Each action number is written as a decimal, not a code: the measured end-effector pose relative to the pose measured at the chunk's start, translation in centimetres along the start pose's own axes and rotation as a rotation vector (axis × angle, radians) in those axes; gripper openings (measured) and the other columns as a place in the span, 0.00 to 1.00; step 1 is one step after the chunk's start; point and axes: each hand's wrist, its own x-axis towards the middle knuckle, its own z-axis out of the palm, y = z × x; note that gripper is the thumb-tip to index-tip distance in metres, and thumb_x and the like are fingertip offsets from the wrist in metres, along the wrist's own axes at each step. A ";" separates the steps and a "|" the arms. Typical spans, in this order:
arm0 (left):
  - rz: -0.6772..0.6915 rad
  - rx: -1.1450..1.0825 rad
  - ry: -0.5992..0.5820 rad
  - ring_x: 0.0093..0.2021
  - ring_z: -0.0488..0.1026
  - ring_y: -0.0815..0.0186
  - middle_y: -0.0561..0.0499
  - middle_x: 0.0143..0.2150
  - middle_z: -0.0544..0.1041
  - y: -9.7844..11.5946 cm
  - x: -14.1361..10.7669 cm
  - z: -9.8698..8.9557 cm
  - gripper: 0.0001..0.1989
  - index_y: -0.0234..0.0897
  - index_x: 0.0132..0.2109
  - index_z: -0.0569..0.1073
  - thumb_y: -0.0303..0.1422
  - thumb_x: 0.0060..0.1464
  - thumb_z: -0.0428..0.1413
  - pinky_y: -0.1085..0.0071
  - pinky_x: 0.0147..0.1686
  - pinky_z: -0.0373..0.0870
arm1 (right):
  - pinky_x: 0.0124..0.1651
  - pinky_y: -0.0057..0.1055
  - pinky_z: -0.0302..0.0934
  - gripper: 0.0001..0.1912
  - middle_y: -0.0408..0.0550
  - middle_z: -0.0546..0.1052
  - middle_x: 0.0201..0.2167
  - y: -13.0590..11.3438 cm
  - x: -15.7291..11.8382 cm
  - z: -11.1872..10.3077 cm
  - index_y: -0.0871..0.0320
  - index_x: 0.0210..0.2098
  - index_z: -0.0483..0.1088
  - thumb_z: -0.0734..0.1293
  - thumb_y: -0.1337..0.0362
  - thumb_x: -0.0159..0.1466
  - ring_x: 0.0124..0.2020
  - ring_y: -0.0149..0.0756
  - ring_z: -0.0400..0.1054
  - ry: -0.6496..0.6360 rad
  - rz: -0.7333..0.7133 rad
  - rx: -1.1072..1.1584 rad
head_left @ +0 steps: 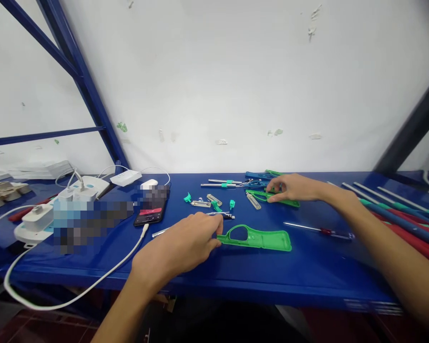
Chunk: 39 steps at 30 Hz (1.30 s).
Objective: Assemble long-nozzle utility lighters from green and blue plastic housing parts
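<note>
My left hand pinches the narrow end of a green plastic lighter casing half, its hollow side up near the front of the blue table. Farther back, my right hand has thumb and fingers closed on another green lighter casing half; the palm partly hides it. Beside it lies a clear fuel tank. Between the hands are another fuel tank, a teal trigger piece and a small teal clip. A metal tube shows partly behind my left hand.
A screwdriver lies right of the near casing. Blue casings and thin metal rods are at the back. Several red and blue lighters are piled at right. At left are a phone, a white cable and a power strip.
</note>
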 end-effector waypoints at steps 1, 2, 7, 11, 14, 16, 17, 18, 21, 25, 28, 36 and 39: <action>0.010 0.007 0.019 0.42 0.73 0.57 0.51 0.44 0.78 -0.1 0.0 -0.1 0.03 0.44 0.45 0.72 0.33 0.68 0.53 0.64 0.37 0.63 | 0.36 0.39 0.64 0.28 0.50 0.81 0.36 0.2 0.1 0.1 0.55 0.45 0.78 0.72 0.39 0.58 0.33 0.42 0.74 -0.020 0.000 0.007; 0.017 0.014 0.036 0.43 0.73 0.57 0.51 0.45 0.78 -0.1 -0.1 -0.1 0.03 0.43 0.45 0.71 0.33 0.69 0.53 0.65 0.38 0.63 | 0.34 0.39 0.63 0.28 0.50 0.81 0.34 0.3 0.2 0.2 0.55 0.45 0.79 0.72 0.39 0.58 0.32 0.42 0.73 -0.039 0.001 0.012; 0.048 0.017 0.063 0.46 0.74 0.57 0.51 0.47 0.79 0.1 -0.2 -0.4 0.04 0.43 0.46 0.71 0.34 0.70 0.52 0.64 0.40 0.64 | 0.39 0.36 0.68 0.22 0.45 0.78 0.35 1.1 0.5 0.7 0.58 0.44 0.75 0.70 0.45 0.66 0.33 0.34 0.72 -0.101 0.012 -0.003; 0.029 0.036 0.069 0.46 0.75 0.55 0.48 0.46 0.80 0.2 0.6 0.0 0.05 0.41 0.46 0.72 0.34 0.69 0.52 0.63 0.40 0.65 | 0.41 0.36 0.69 0.17 0.45 0.77 0.38 1.2 0.5 0.6 0.58 0.44 0.73 0.68 0.49 0.70 0.35 0.33 0.72 -0.042 0.023 -0.023; 0.029 0.047 0.071 0.46 0.76 0.53 0.45 0.46 0.80 0.2 1.7 1.0 0.06 0.39 0.47 0.73 0.33 0.69 0.52 0.60 0.42 0.68 | 0.38 0.34 0.65 0.20 0.43 0.75 0.33 0.2 0.2 0.0 0.57 0.40 0.72 0.67 0.46 0.69 0.31 0.32 0.68 0.059 0.002 0.003; 0.040 0.048 0.089 0.49 0.76 0.50 0.41 0.50 0.79 0.2 2.3 1.6 0.08 0.38 0.51 0.72 0.34 0.69 0.52 0.56 0.47 0.69 | 0.34 0.34 0.60 0.22 0.43 0.73 0.29 -1.1 -0.2 -0.4 0.55 0.35 0.70 0.66 0.42 0.68 0.29 0.34 0.65 0.120 -0.030 0.052; 0.046 0.047 0.103 0.52 0.76 0.49 0.40 0.52 0.79 0.1 2.6 1.7 0.10 0.38 0.54 0.71 0.35 0.70 0.52 0.54 0.50 0.69 | 0.33 0.34 0.57 0.23 0.43 0.72 0.27 -1.9 -0.4 -0.5 0.54 0.33 0.68 0.66 0.40 0.67 0.28 0.34 0.64 0.140 -0.048 0.087; 0.052 0.046 0.122 0.54 0.76 0.49 0.40 0.54 0.78 0.1 2.7 1.8 0.11 0.38 0.56 0.70 0.35 0.70 0.51 0.53 0.52 0.69 | 0.32 0.35 0.55 0.24 0.43 0.71 0.25 -2.7 -0.6 -0.6 0.54 0.31 0.67 0.65 0.39 0.66 0.27 0.35 0.63 0.153 -0.065 0.125; 0.057 0.042 0.194 0.55 0.74 0.50 0.41 0.56 0.77 0.0 2.7 1.3 0.13 0.39 0.57 0.69 0.35 0.73 0.45 0.52 0.55 0.68 | 0.31 0.34 0.55 0.25 0.42 0.70 0.26 -5.3 -1.2 -0.7 0.54 0.31 0.68 0.66 0.38 0.65 0.26 0.34 0.63 0.118 -0.125 0.255; -0.004 0.013 0.393 0.49 0.76 0.52 0.43 0.53 0.78 -0.2 2.1 -0.1 0.15 0.41 0.60 0.67 0.38 0.74 0.44 0.55 0.47 0.71 | 0.31 0.33 0.57 0.22 0.41 0.72 0.28 -7.9 -2.0 -0.8 0.53 0.32 0.70 0.69 0.40 0.63 0.27 0.32 0.62 -0.043 -0.236 0.406; 0.010 -0.002 0.480 0.48 0.76 0.54 0.46 0.50 0.78 -0.4 1.2 -1.1 0.14 0.42 0.57 0.69 0.36 0.74 0.43 0.57 0.47 0.70 | 0.29 0.31 0.52 0.21 0.38 0.67 0.23 -9.6 -2.8 -0.7 0.53 0.30 0.71 0.72 0.42 0.62 0.24 0.29 0.56 -0.185 -0.298 0.464; 0.039 0.069 0.368 0.52 0.75 0.57 0.47 0.51 0.78 -2.9 0.2 -1.3 0.17 0.41 0.53 0.73 0.33 0.73 0.40 0.58 0.54 0.70 | 0.26 0.27 0.57 0.23 0.40 0.78 0.28 -14.0 -4.9 1.0 0.50 0.48 0.80 0.77 0.47 0.58 0.27 0.32 0.69 -0.415 -0.386 0.457; 0.010 0.120 0.389 0.55 0.72 0.52 0.41 0.52 0.75 -4.3 0.7 0.6 0.17 0.37 0.55 0.73 0.33 0.72 0.42 0.54 0.56 0.69 | 0.34 0.30 0.64 0.19 0.42 0.80 0.37 -14.4 -5.7 2.3 0.46 0.48 0.81 0.76 0.47 0.60 0.35 0.36 0.73 -0.222 -0.397 0.283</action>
